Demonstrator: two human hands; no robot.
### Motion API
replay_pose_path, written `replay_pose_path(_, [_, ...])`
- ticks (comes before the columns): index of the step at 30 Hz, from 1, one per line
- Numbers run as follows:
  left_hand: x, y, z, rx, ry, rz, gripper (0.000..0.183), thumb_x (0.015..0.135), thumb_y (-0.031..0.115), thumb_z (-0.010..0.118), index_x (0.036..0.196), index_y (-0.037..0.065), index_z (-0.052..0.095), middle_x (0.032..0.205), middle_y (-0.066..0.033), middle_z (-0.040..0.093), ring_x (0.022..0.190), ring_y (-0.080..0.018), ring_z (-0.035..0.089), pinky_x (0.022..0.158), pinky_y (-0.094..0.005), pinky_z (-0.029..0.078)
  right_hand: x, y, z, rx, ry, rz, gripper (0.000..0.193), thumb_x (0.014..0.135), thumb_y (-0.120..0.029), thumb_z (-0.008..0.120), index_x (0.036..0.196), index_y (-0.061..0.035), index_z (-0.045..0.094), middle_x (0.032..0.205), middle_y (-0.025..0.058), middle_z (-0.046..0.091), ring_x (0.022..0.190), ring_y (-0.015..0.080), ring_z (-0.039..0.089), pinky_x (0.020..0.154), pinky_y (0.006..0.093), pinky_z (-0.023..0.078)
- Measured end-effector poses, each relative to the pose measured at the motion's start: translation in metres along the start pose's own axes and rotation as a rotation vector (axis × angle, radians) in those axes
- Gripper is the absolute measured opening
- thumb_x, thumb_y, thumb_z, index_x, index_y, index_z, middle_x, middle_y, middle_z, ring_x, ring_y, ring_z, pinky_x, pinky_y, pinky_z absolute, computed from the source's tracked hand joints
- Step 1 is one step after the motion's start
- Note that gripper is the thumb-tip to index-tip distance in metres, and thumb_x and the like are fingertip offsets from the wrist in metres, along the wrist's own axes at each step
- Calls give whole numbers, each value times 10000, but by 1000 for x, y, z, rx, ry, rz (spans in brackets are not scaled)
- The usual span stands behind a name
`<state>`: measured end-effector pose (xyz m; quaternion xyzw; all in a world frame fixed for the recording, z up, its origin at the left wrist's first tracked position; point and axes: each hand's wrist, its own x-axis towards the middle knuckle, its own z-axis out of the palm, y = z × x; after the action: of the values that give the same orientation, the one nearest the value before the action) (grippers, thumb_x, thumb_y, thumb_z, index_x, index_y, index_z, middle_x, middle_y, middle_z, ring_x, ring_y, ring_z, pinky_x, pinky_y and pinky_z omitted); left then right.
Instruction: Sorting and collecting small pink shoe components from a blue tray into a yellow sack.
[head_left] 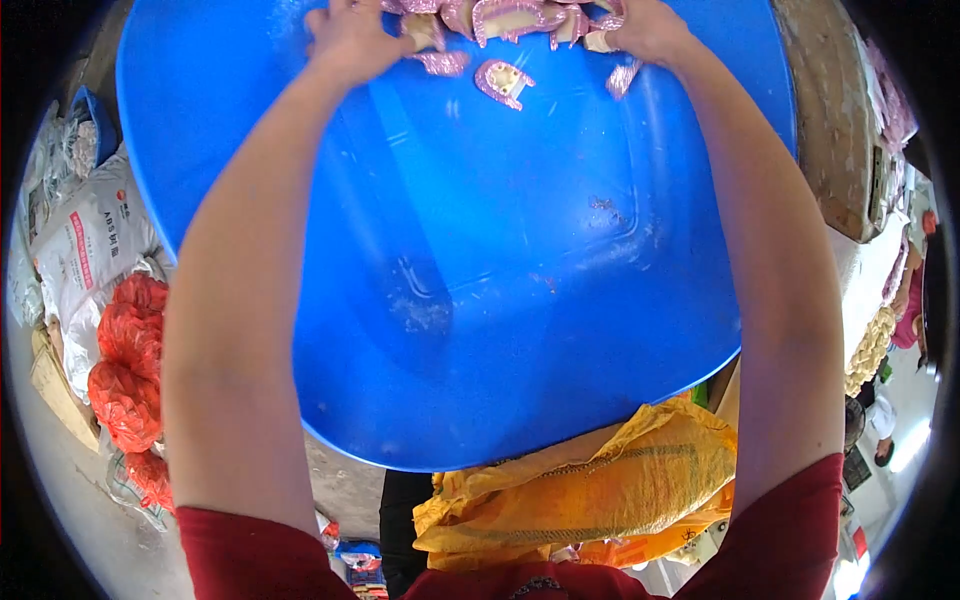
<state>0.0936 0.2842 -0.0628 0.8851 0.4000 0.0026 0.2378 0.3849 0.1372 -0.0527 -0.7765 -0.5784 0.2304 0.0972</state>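
Note:
Several shiny pink pieces with cream insides, curved like small shoe heels, lie bunched along the far part of a big blue plastic tub (500,370). My left hand (352,42) is at the left end of the bunch, fingers apart, its thumb against the pieces. At the right end is my right hand (648,32), its thumb side touching a piece; the top edge cuts off some of its fingers, and those that show look spread. One U-shaped pink piece (503,82) lies apart between the hands. Another pink piece (622,79) sits just below my right hand.
An orange woven sack (590,490) lies against the tub's near side. To the left are red plastic bags (128,360) and a white printed sack (95,235). A worn wooden board (832,120) stands at the right. Another person (882,420) shows at the far right.

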Motion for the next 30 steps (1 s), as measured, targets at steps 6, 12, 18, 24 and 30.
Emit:
replay_pose_path(6, [-84,39,58,-408,103,7,296,775,76,657,1062,101,592,821,-191,641,811,-384,633,726,-460,503,-90,-53,38,-31,29,147,590,703,-245,765,1212,-92,507,1256,176,542,1105,396,548,909,470,465])
replay_pose_path(12, [-165,57,-13,-468,-130,-223,300,783,13,680,1068,83,616,626,-16,543,572,-69,506,519,-276,426,-161,-80,-9,244,-52,294,809,695,-339,801,1362,-84,421,1222,198,570,1146,362,547,960,438,446])
replay_pose_path(18, [-222,96,-69,-1107,-190,-224,237,775,9,714,991,58,628,704,18,564,610,-72,510,557,-250,436,-226,-99,-62,576,-206,502,675,772,-204,756,1340,-62,422,1055,162,647,928,231,648,820,327,520])
replay_pose_path(24, [-331,181,-129,-1559,-882,321,189,813,90,719,989,68,652,910,-34,631,761,-123,613,653,-274,487,-360,-161,-137,945,-813,-85,239,835,-150,677,1060,-100,613,983,56,660,888,208,653,744,317,518])
replay_pose_path(30, [-421,242,-77,-747,-561,724,280,791,124,691,1062,67,650,1036,-97,579,942,-257,597,755,-375,496,-439,-184,-154,526,-1165,-136,529,844,-366,660,1289,-130,499,1287,94,541,1063,287,590,853,400,498])
